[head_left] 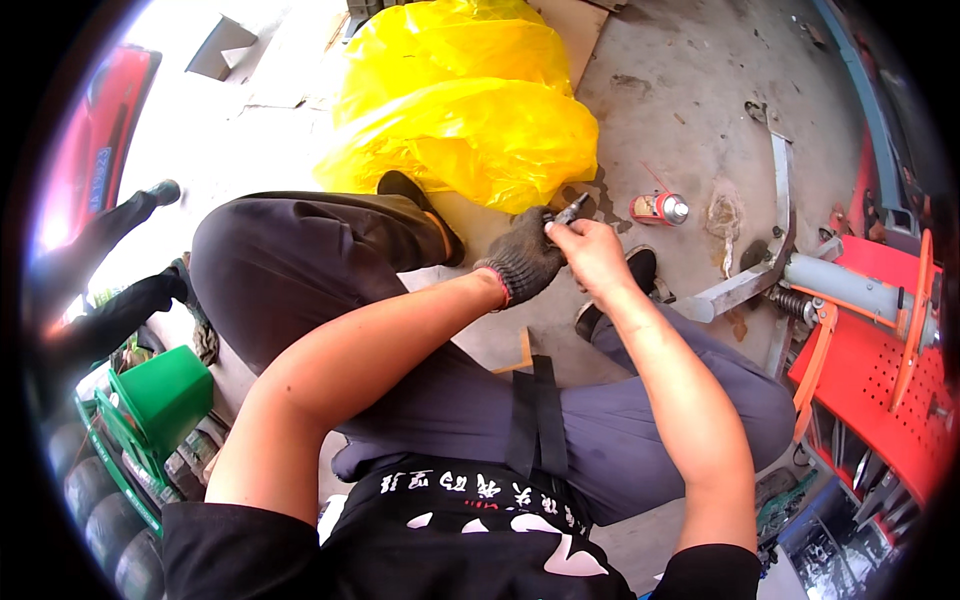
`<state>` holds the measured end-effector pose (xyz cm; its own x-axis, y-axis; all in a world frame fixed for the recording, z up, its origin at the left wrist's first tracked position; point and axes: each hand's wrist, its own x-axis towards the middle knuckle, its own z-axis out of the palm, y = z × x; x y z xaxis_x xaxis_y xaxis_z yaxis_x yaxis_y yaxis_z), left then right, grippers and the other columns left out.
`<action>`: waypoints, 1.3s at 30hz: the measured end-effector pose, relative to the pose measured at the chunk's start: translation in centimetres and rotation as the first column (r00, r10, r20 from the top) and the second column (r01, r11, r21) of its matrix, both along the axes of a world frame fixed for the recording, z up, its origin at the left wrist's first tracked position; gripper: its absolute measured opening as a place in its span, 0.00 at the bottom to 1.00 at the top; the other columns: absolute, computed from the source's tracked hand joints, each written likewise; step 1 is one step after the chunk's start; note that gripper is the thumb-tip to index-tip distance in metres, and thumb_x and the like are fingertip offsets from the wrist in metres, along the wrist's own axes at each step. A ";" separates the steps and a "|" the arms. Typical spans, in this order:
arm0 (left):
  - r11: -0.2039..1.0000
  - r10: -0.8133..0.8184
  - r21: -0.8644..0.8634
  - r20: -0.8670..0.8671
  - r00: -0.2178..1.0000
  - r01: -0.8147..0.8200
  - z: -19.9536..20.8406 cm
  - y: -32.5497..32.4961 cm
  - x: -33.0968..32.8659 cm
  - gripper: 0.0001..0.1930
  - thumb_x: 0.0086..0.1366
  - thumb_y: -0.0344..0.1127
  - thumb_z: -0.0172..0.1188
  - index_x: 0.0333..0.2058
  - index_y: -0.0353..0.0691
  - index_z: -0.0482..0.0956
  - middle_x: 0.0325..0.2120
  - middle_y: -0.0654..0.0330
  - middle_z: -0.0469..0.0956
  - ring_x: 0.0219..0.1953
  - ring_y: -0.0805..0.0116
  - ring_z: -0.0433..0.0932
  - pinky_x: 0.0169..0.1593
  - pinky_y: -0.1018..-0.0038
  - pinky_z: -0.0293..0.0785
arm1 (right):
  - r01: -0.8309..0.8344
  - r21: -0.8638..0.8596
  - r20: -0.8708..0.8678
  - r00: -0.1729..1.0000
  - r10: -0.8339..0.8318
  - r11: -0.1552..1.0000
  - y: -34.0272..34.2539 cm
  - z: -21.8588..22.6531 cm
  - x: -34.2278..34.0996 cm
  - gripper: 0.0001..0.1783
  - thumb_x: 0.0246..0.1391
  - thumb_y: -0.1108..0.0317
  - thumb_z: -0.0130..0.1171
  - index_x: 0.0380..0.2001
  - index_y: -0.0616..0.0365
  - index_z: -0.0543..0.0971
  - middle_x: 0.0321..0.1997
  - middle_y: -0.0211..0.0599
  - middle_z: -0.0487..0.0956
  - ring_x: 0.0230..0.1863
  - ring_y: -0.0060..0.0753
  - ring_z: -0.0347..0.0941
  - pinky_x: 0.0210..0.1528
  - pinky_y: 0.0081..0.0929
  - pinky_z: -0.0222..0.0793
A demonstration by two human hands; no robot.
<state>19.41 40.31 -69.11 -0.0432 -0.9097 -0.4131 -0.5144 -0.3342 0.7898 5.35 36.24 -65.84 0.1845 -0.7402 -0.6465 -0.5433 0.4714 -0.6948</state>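
Observation:
My left hand (525, 262) wears a dark grey knitted glove, and its fingers are closed. Bare, my right hand (594, 256) meets it with thumb and fingers pinched together. From between the two hands sticks a small grey metal piece (573, 208), narrow, with a dark pointed tip; its lower part is hidden by my fingers. Both hands seem to be on it, held in front of my bent knees above the floor. A red spray can (650, 208) with a silver top and a thin red straw lies on the concrete just right of my hands.
Beyond my hands a large crumpled yellow plastic sheet (470, 110) covers the floor. At right are a metal floor jack (780, 200) and a red perforated tool cart (880, 370). A green bin (165, 400) stands at left, near another person's legs (110, 250) and a red car (110, 130).

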 end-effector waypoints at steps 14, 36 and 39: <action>0.949 -0.218 -0.205 0.114 0.969 0.238 0.1 0.6 -2.3 0.21 0.59 0.41 0.62 0.48 0.34 0.75 0.43 0.41 0.77 0.48 0.42 0.75 0.51 0.58 0.71 | -0.104 0.017 -0.314 0.944 0.104 0.994 -0.1 3.1 0.3 0.33 0.52 0.46 0.52 0.34 0.72 0.83 0.40 0.66 0.82 0.49 0.62 0.79 0.54 0.47 0.72; 0.995 -0.099 -0.011 -0.041 0.994 0.098 0.6 -3.3 4.0 0.16 0.65 0.39 0.58 0.47 0.37 0.80 0.37 0.52 0.83 0.40 0.60 0.80 0.47 0.65 0.75 | 0.094 0.214 0.263 0.953 -0.151 0.972 -2.8 3.4 -3.1 0.20 0.62 0.53 0.59 0.47 0.57 0.76 0.35 0.32 0.78 0.24 0.23 0.72 0.22 0.23 0.66; 0.996 0.014 0.093 -0.160 0.987 0.001 2.6 -4.1 3.9 0.19 0.62 0.38 0.60 0.49 0.37 0.80 0.36 0.55 0.83 0.39 0.68 0.79 0.45 0.69 0.75 | 0.143 0.244 0.367 0.902 -0.228 0.959 -2.2 3.2 -3.3 0.16 0.64 0.58 0.58 0.48 0.57 0.76 0.34 0.31 0.78 0.23 0.21 0.72 0.23 0.21 0.65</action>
<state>23.33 36.21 -66.49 -0.1100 -0.8681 -0.4841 -0.3817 -0.4128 0.8270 2.08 34.08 -62.62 0.3243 -0.6436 -0.6932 -0.1390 0.6925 -0.7079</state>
